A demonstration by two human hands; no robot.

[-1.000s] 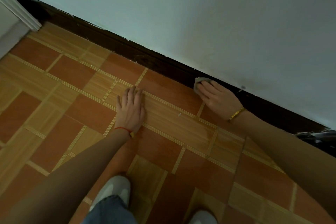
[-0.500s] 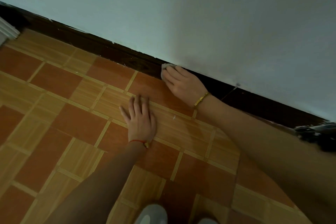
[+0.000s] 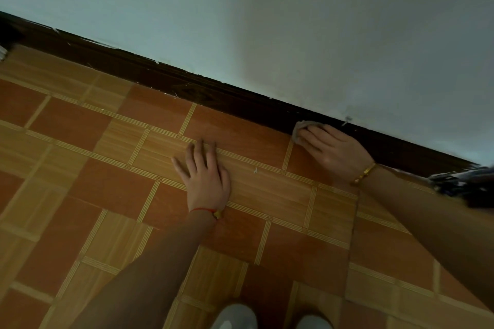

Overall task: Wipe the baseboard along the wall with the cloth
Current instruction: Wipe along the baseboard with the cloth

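Tiled floor [image 3: 80,141] meets a pale wall; the dark baseboard [image 3: 187,88] runs from far left to near right. My right hand [image 3: 334,151] presses the cloth [image 3: 300,128] against it; left hand [image 3: 205,176] lies flat, empty, further from it.

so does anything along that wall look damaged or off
Yes, small things. The top edge of the dark baseboard carries ragged pale flecks, like stray wall paint or chips, mostly to the left. A small scuff marks the wall just above the cloth in the right hand. A white speck lies on the floor.
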